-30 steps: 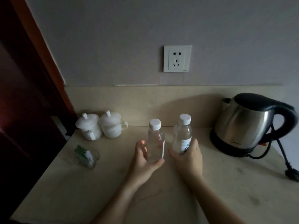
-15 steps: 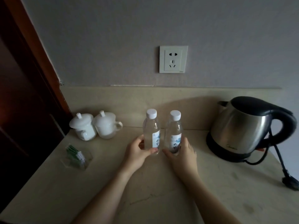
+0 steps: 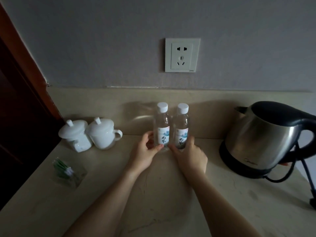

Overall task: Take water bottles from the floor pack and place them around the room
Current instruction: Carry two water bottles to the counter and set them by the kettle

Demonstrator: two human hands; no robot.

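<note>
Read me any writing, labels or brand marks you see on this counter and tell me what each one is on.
Left bottle label: two brush-style Chinese characters, too blurred to read surely.
Right bottle label: the same two characters, also too blurred.
Kettle lower body: a faint brand mark, not legible.
Wall socket lower right corner: tiny mark, too small to read.
White lidded cups: no text seen.

Two clear water bottles [image 3: 161,127] [image 3: 180,128] carry white caps and white labels with black script. The lidded cups [image 3: 89,134] are white. The steel kettle [image 3: 266,137] has a black handle, on a beige marbled table [image 3: 162,194].
</note>
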